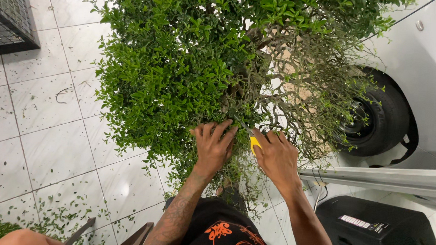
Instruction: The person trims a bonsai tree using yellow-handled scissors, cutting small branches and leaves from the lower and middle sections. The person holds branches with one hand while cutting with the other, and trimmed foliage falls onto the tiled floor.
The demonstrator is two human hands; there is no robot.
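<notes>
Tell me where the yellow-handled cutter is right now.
In the head view, the yellow-handled cutter sits in the right hand, just right of the left hand, against the shrub.

Dense green bush point(181, 61), half stripped

Its right side was bare twigs; yellow-handled shears point(253, 143) (mostly hidden) sat at its near edge.
</notes>
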